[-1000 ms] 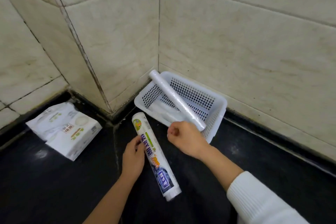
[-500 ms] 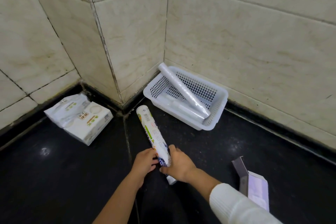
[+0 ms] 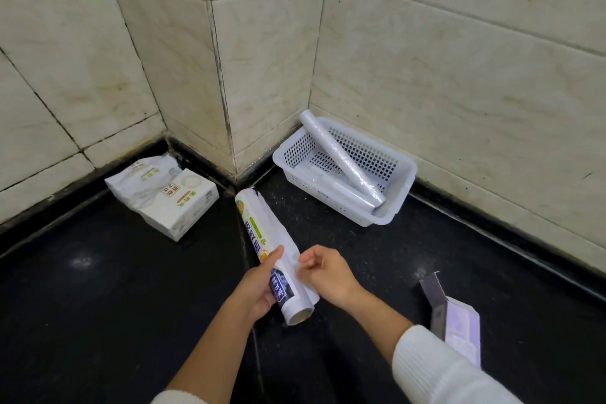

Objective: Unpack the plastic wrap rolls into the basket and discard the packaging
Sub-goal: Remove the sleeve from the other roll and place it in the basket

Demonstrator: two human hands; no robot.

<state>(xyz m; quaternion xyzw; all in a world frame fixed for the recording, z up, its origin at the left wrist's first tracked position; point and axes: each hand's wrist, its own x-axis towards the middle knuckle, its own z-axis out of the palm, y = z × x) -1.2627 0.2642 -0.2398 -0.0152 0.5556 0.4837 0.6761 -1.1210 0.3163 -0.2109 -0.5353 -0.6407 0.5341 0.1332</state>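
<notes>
Between both hands: one wrapped plastic wrap roll (image 3: 272, 252), printed paper label half peeled. Left hand (image 3: 259, 289) clenched round its near end; right hand (image 3: 323, 270) pinching the loose label edge. Likely light, with a stiff core, a slick film skin and thin label paper that tears easily; best held at the near end, where the label still gives grip. Beyond the right hand: white basket (image 3: 398, 180) on the floor, two bare rolls (image 3: 341, 161) inside.

Open dark floor (image 3: 344, 239) lies between hands and basket (image 3: 398, 197); a leaning roll (image 3: 341, 159) crosses its opening.
</notes>
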